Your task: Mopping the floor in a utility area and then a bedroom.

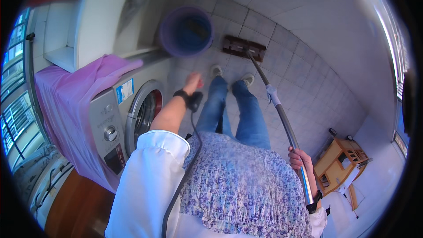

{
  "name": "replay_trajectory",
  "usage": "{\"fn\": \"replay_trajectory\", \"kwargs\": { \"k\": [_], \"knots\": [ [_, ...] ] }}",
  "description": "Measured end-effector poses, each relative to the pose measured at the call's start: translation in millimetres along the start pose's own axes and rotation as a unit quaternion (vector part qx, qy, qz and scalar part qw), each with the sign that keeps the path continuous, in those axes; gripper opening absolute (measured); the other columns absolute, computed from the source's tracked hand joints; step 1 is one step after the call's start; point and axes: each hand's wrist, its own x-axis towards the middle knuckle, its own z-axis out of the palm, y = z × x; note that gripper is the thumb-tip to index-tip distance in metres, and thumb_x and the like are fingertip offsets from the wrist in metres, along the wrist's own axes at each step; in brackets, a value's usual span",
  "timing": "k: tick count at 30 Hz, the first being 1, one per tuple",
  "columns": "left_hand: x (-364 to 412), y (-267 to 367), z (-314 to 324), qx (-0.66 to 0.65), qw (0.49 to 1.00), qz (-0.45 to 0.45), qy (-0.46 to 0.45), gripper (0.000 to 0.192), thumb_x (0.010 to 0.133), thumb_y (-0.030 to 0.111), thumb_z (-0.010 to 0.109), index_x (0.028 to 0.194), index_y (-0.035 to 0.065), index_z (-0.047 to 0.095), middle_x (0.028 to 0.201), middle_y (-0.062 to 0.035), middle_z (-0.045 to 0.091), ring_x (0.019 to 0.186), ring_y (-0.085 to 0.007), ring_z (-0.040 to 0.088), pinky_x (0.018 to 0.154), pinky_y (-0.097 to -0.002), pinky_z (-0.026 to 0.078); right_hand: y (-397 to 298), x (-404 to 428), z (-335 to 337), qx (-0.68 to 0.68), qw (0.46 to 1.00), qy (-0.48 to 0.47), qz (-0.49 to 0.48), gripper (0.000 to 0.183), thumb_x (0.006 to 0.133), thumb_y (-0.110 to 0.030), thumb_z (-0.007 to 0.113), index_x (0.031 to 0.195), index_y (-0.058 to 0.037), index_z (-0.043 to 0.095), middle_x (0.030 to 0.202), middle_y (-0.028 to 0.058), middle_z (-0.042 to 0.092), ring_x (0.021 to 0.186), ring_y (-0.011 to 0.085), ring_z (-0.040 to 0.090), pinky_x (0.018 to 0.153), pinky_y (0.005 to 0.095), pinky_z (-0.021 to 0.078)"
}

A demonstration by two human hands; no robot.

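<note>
A flat mop's metal pole (pixel 287 122) runs up and to the left from my right hand (pixel 300 158), whose fingers are wrapped around it. At its far end the brown rectangular mop head (pixel 244 48) lies on the tiled floor, beyond my feet. My left hand (pixel 194 81) hangs over the floor between the washing machine and my legs; it is blurred, its fingers look curled, and whether it holds anything cannot be told. A purple bucket (pixel 186 31) with a dark blue inside stands beyond that hand, left of the mop head.
On the left is a front-loading washing machine (pixel 107 119), partly covered by a pink cloth (pixel 72 105). A white cabinet (pixel 96 19) stands beyond it. A wooden cabinet-like object (pixel 337 168) is at the right by the wall. A black cable runs along my left arm.
</note>
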Motion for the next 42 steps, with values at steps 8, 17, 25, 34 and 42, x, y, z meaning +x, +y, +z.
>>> {"fn": "replay_trajectory", "kwargs": {
  "k": [8,17,25,34,42],
  "knots": [
    [-62,21,158,0.286,0.897,0.233,-0.243,0.024,0.072,0.019,0.05,0.091,0.0054,0.051,0.068,-0.008,0.056,0.057,-0.0177,0.054,0.053,-0.0291,0.044,-29,-40,-27,0.085,0.994,0.052,-0.055,0.019,0.079,-0.011,0.042,0.094,0.0014,0.043,0.056,-0.0024,0.037,0.038,0.0031,0.034,0.033,0.0152,0.0313],
    [-272,14,350,0.317,0.468,0.623,-0.54,0.025,0.051,0.009,0.061,0.073,0.007,0.052,0.071,-0.0102,0.053,0.073,-0.0299,0.05,0.063,-0.0384,0.04,-47,-51,-33,-0.161,0.964,0.17,-0.127,0.029,0.081,-0.025,0.044,0.1,-0.0037,0.047,0.085,0.0073,0.056,0.064,0.0117,0.056,0.057,0.0203,0.0468],
    [-255,56,361,0.395,0.46,0.619,-0.499,0.01,0.065,0.011,0.057,0.069,0.0047,0.051,0.07,-0.0116,0.054,0.069,-0.0293,0.05,0.059,-0.038,0.04,-64,-91,-57,0.059,0.864,0.065,-0.495,0.041,0.082,-0.026,0.041,0.113,0.0005,0.038,0.111,0.0174,0.045,0.104,0.0235,0.044,0.087,0.0334,0.0366],
    [-305,118,355,0.372,0.461,0.637,-0.493,0.013,0.064,0.0,0.057,0.076,0.0038,0.053,0.077,-0.007,0.056,0.077,-0.0221,0.056,0.066,-0.0257,0.043,-97,-127,-81,0.357,0.604,-0.161,-0.694,0.031,0.077,-0.019,0.038,0.1,0.0029,0.04,0.105,0.0187,0.045,0.099,0.0267,0.046,0.083,0.0362,0.0392],
    [-312,141,298,0.472,0.295,0.697,-0.453,0.016,0.059,0.003,0.06,0.072,0.0075,0.054,0.083,-0.0057,0.057,0.087,-0.0221,0.053,0.075,-0.0314,0.041,-136,-118,-56,0.396,0.553,-0.345,-0.647,0.035,0.078,-0.027,0.034,0.101,0.0,0.04,0.105,0.0184,0.043,0.097,0.0258,0.047,0.081,0.0377,0.0391]
  ]
}}
